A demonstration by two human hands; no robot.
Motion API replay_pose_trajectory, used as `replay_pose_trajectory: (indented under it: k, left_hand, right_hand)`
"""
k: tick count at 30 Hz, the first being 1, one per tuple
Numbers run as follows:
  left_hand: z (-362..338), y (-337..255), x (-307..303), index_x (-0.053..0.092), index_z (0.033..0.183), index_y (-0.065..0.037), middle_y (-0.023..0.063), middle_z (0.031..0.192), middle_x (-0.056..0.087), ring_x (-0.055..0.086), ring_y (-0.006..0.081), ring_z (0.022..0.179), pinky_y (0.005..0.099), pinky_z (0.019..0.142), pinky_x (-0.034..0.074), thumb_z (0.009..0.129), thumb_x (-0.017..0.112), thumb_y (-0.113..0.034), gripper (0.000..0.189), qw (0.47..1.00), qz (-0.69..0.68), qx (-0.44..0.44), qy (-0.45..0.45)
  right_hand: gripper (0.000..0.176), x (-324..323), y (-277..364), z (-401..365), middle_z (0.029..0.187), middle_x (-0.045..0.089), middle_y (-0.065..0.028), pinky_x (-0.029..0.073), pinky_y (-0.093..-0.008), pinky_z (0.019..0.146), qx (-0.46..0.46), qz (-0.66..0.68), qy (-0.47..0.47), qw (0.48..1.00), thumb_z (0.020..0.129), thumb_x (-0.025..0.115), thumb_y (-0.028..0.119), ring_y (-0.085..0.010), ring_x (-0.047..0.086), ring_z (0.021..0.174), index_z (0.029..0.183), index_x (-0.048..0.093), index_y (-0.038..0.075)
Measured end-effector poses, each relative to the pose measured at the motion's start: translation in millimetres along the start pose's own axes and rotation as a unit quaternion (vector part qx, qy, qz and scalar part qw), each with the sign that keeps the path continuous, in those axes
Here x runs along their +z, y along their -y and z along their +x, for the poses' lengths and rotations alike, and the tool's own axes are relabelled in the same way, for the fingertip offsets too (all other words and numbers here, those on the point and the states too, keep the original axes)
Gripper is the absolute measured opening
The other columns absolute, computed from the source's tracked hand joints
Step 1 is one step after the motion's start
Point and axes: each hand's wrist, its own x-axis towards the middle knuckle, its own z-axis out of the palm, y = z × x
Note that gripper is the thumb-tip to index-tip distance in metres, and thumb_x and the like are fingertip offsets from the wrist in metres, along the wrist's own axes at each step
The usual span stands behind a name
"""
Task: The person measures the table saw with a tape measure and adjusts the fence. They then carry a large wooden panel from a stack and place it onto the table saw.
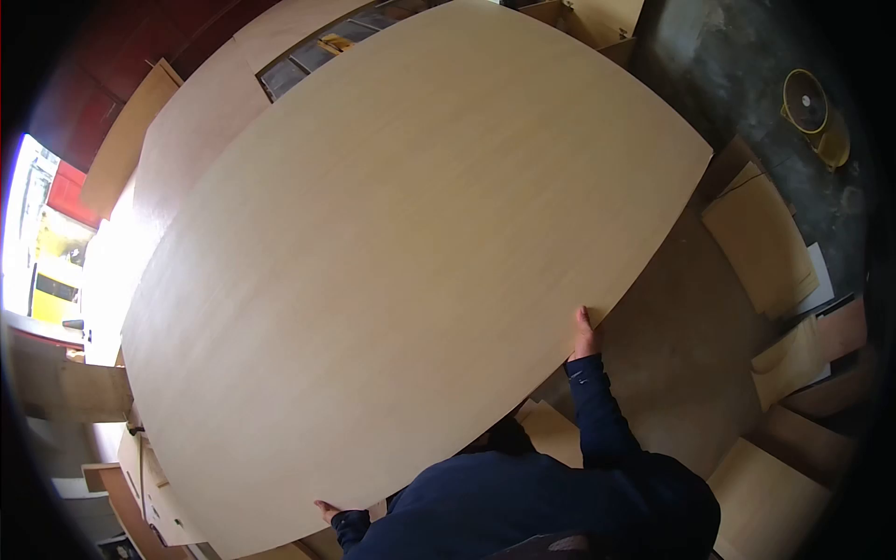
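Observation:
A large pale wooden sheet (392,243) fills the middle of the head view, tilted across it. My right hand (585,334) grips its near edge at the lower right, the thumb lying on the top face and the other fingers hidden beneath. Farther left along the same edge, my left hand (327,511) holds the sheet, also with only the thumb side showing above it. Dark blue sleeves cover both arms.
Behind the sheet lies another pale board (201,140), near dark trays (308,61). A yellow fan (805,101) stands on the grey floor at the upper right. Board offcuts (761,247) lie along the right, and more panels (140,485) are at the lower left.

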Motion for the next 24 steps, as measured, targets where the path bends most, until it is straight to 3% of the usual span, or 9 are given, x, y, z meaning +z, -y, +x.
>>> replay_pose_trajectory:
  k: [2,4,7,10,13,16,19,22,24]
  left_hand:
    - [-11.2,-2.4,-3.8,0.038,0.131,-0.011,0.0113,0.131,0.042,0.041,0.0350,0.117,0.0543,0.097,0.031,0.087,0.032,-0.054,0.062,1.000,0.004,-0.001,-0.001]
    - [-10.1,-7.6,15.4,0.037,0.131,-0.011,0.0113,0.131,0.042,0.041,0.0351,0.117,0.0544,0.097,0.031,0.087,0.031,-0.054,0.062,1.000,0.013,-0.011,-0.006]
    - [-0.6,-7.9,31.4,0.037,0.131,-0.011,0.0113,0.131,0.042,0.041,0.0352,0.117,0.0544,0.097,0.031,0.087,0.031,-0.054,0.062,1.000,0.006,-0.013,-0.006]
    - [23.8,-17.2,19.1,0.037,0.131,-0.011,0.0115,0.132,0.041,0.038,0.0380,0.119,0.0577,0.096,0.030,0.086,0.030,-0.054,0.062,1.000,0.028,-0.009,0.001]
    - [34.0,-15.3,10.7,0.037,0.132,-0.011,0.0118,0.133,0.041,0.039,0.0377,0.118,0.0569,0.096,0.030,0.086,0.029,-0.055,0.064,1.000,0.015,0.003,-0.020]
    - [4.3,-12.9,48.8,0.037,0.131,-0.014,0.0103,0.131,0.042,0.038,0.0353,0.118,0.0543,0.097,0.030,0.088,0.031,-0.050,0.057,0.998,-0.013,0.004,-0.062]
    - [10.1,-9.2,38.5,0.038,0.130,-0.013,0.0096,0.130,0.043,0.039,0.0336,0.118,0.0518,0.097,0.031,0.089,0.032,-0.049,0.056,0.999,-0.031,0.002,-0.027]
    - [32.6,-8.3,17.4,0.041,0.128,-0.011,0.0091,0.130,0.044,0.041,0.0321,0.116,0.0491,0.097,0.032,0.089,0.034,-0.048,0.055,0.996,0.029,0.035,-0.075]
    - [54.4,-6.1,-0.1,0.043,0.126,-0.010,0.0091,0.129,0.045,0.042,0.0311,0.115,0.0477,0.096,0.033,0.089,0.035,-0.047,0.053,0.993,0.044,0.071,-0.081]
  right_hand:
    - [0.049,1.1,-3.4,-1.2,0.126,0.046,-0.0079,0.036,-0.0327,0.097,0.008,0.016,0.015,1.000,0.087,0.054,0.031,-0.0179,0.045,0.112,0.124,0.044,0.000]
    - [0.052,4.7,-3.2,-6.8,0.123,0.048,-0.0100,0.038,-0.0313,0.095,-0.029,-0.060,-0.077,0.995,0.083,0.061,0.028,-0.0170,0.048,0.110,0.123,0.044,-0.003]
    - [0.048,10.0,-6.5,-5.2,0.119,0.051,-0.0105,0.039,-0.0298,0.094,-0.087,-0.037,-0.073,0.993,0.082,0.063,0.023,-0.0167,0.050,0.106,0.118,0.048,-0.004]
    - [0.046,13.3,-1.0,-6.0,0.118,0.051,-0.0103,0.037,-0.0302,0.095,-0.041,-0.039,-0.073,0.996,0.085,0.059,0.024,-0.0166,0.048,0.108,0.119,0.047,-0.003]
    - [0.045,32.7,12.7,-21.6,0.119,0.051,-0.0098,0.038,-0.0304,0.094,-0.064,-0.059,-0.086,0.993,0.085,0.058,0.023,-0.0164,0.048,0.108,0.120,0.046,-0.003]
    - [0.043,25.1,0.5,-11.8,0.116,0.053,-0.0096,0.040,-0.0306,0.092,-0.053,0.015,-0.075,0.996,0.084,0.060,0.020,-0.0170,0.051,0.105,0.117,0.049,-0.003]
    - [0.041,46.1,18.6,-29.8,0.107,0.057,-0.0119,0.045,-0.0306,0.084,-0.065,-0.013,-0.111,0.992,0.080,0.065,0.019,-0.0181,0.055,0.095,0.109,0.052,-0.006]
    - [0.041,30.8,-2.0,-16.8,0.114,0.054,-0.0096,0.042,-0.0309,0.090,-0.099,-0.116,-0.102,0.983,0.083,0.060,0.022,-0.0175,0.052,0.103,0.114,0.051,-0.003]
    - [0.040,19.9,-14.5,-3.2,0.114,0.054,-0.0094,0.042,-0.0308,0.090,-0.115,-0.095,-0.092,0.985,0.084,0.060,0.023,-0.0173,0.052,0.102,0.114,0.051,-0.003]
